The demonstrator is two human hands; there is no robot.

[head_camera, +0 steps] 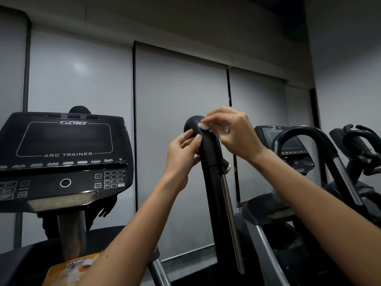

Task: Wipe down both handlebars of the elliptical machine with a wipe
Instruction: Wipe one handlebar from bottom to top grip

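Note:
The black right handlebar (210, 149) of the elliptical machine rises upright in the middle of the view, its rounded top at about my hand height. My right hand (231, 133) pinches a small white wipe (203, 126) and presses it against the upper part of the grip. My left hand (182, 153) holds the handlebar from the left, fingers and thumb curled against its side just below the top. The other handlebar is out of view.
The machine's black console (64, 153) stands at left. An orange pack of wipes (70, 269) lies at the bottom left by the console post. A second machine with a curved handlebar (305, 137) stands close on the right. Grey wall panels lie behind.

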